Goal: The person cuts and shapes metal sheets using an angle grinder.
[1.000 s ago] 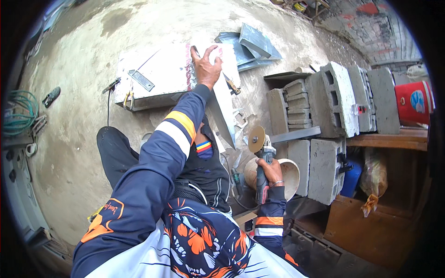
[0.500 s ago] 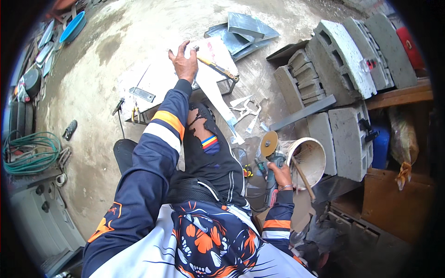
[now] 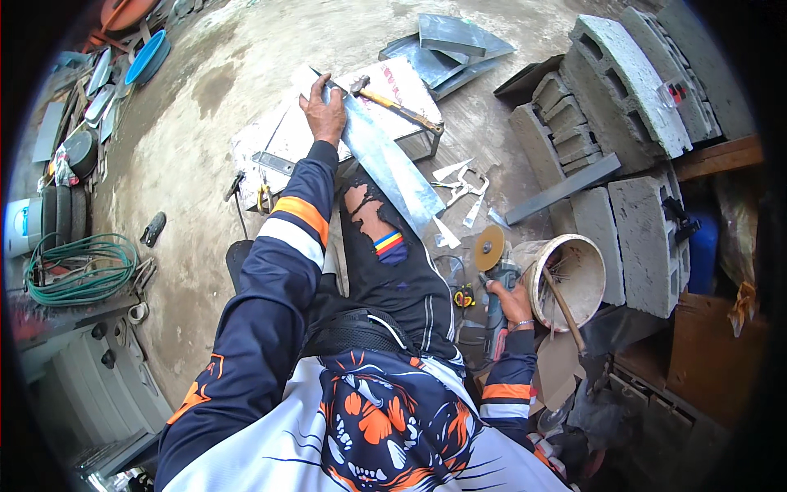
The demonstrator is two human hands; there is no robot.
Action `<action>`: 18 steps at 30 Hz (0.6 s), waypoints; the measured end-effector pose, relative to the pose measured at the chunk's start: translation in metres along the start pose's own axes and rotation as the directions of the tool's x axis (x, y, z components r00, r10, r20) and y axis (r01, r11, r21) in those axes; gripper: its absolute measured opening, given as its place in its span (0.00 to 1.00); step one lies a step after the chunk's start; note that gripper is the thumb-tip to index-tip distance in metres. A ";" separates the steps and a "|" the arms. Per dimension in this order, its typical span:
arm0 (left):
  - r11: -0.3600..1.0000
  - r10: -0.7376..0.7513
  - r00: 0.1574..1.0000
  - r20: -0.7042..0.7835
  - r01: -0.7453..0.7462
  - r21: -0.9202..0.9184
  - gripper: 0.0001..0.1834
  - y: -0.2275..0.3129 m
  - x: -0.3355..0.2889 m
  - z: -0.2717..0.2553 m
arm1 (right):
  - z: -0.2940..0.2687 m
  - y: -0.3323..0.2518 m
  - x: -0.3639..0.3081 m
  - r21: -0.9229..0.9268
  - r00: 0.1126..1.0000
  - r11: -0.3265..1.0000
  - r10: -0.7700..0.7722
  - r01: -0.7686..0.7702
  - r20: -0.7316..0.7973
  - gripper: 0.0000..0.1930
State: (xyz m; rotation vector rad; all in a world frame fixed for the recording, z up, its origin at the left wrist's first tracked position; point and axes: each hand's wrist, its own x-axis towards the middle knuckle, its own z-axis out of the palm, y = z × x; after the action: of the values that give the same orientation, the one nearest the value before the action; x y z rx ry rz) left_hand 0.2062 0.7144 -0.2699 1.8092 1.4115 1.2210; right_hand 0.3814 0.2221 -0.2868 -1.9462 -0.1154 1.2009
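Note:
My left hand (image 3: 326, 115) grips the upper end of a long sheet-metal strip (image 3: 385, 160), its fingers curled over the edge. The strip slants across the low white worktable (image 3: 275, 131) and reaches past my knee. My right hand (image 3: 512, 302) is closed around an angle grinder (image 3: 498, 316), low beside my right leg. The grinder's round tan disc (image 3: 489, 248) points up and away from me. A hammer (image 3: 402, 111) lies on the table, right of my left hand. A square (image 3: 274, 162) rests on the table's left part.
A white bucket (image 3: 604, 279) with a wooden handle (image 3: 566, 312) in it stands against my right hand. A locking clamp (image 3: 464, 189) and metal scraps lie on the floor. Concrete blocks (image 3: 631, 90) are stacked at right. Folded sheet metal (image 3: 451, 37) lies beyond the table; a green hose (image 3: 82, 271) is coiled at left.
The strip in my left hand has turned from a narrow, tilted look to showing its broad face. My right hand still holds the grinder. The whole view has shifted slightly.

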 end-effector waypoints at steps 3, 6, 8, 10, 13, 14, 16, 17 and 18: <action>0.995 0.031 0.998 -0.047 -0.027 0.095 0.21 -0.003 0.001 0.000 | 0.002 0.001 0.005 -0.029 0.999 0.999 -0.033 0.033 -0.017 0.15; 0.997 0.059 0.997 -0.053 -0.056 0.054 0.22 -0.003 0.002 0.001 | 0.000 0.003 0.008 -0.031 0.999 0.999 -0.034 0.034 -0.003 0.15; 0.998 0.042 0.999 -0.004 -0.042 0.038 0.23 -0.001 0.003 0.002 | 0.001 0.006 0.010 -0.076 0.997 0.995 -0.064 0.061 -0.041 0.15; 0.999 0.032 0.999 -0.021 -0.031 0.033 0.23 0.001 0.002 0.002 | 0.002 0.005 0.008 -0.062 0.998 0.997 -0.051 0.049 -0.029 0.15; 0.998 -0.004 1.000 -0.023 0.006 0.063 0.23 0.002 0.001 -0.002 | 0.006 0.000 0.001 -0.038 1.000 0.999 -0.018 0.017 -0.011 0.14; 0.995 -0.030 1.000 -0.007 0.031 0.096 0.23 0.002 0.001 -0.003 | 0.006 0.000 -0.001 -0.027 1.000 1.000 0.004 -0.004 -0.007 0.14; 0.993 -0.051 0.999 0.004 0.051 0.104 0.24 0.002 0.001 -0.009 | 0.007 0.001 -0.003 -0.005 1.000 1.000 -0.001 0.001 -0.006 0.14; 0.991 -0.073 0.997 0.017 0.071 0.114 0.25 0.001 0.001 -0.013 | 0.007 0.003 -0.004 0.018 1.000 1.000 -0.003 0.003 -0.004 0.13; 0.991 -0.070 0.997 0.017 0.068 0.111 0.25 -0.001 0.002 -0.018 | 0.007 0.004 -0.004 0.020 1.000 1.000 -0.006 0.006 -0.006 0.13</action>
State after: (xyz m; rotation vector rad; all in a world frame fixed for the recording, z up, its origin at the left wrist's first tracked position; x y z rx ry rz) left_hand 0.1895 0.7145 -0.2615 1.8250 1.5439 1.1058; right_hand 0.3725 0.2215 -0.2880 -1.9306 -0.1055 1.1876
